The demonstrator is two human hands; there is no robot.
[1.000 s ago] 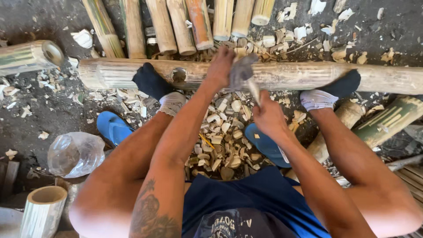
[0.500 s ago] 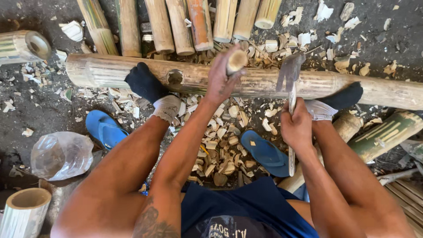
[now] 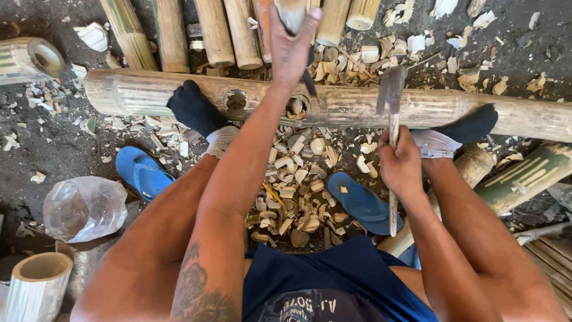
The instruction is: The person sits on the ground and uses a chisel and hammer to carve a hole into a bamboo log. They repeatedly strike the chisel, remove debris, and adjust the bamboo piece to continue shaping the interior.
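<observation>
Two holes are cut in the long bamboo pole (image 3: pixel 149 92), which lies across the ground under both feet; it looks heavy, stiff and smooth. The left hand (image 3: pixel 290 48) grips a short wooden piece (image 3: pixel 291 12). The right hand (image 3: pixel 400 167) is closed on the hatchet (image 3: pixel 391 95) handle.

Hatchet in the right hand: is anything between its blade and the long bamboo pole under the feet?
Nothing visible. The hatchet in the right hand sits over bare bamboo pole; the left hand and socked feet are off to the sides.
</observation>
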